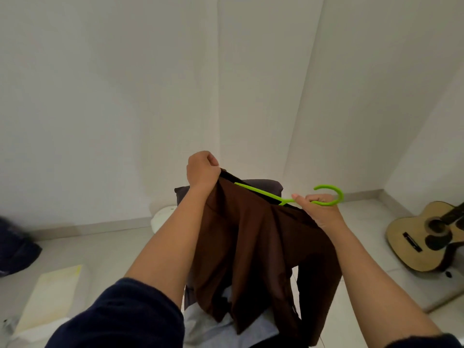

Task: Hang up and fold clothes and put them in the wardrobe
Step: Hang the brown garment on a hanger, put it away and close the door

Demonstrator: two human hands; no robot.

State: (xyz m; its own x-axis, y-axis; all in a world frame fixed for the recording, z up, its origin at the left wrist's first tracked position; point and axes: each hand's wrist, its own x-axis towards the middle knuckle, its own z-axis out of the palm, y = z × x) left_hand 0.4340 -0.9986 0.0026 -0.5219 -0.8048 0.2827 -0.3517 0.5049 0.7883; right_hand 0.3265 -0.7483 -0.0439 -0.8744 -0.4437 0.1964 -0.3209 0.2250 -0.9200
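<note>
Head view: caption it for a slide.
Left hand grips a brown garment; right hand holds a green hanger slid partly inside it.

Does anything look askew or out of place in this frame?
The green hanger is tilted, hook pointing sideways, held by the right hand. The brown garment, gripped at its top edge by the left hand, hangs bunched and uneven. A guitar sits on the floor at right.

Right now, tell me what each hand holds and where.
Left hand grips the brown garment by its top edge; right hand grips the green hanger just below its hook.
</note>
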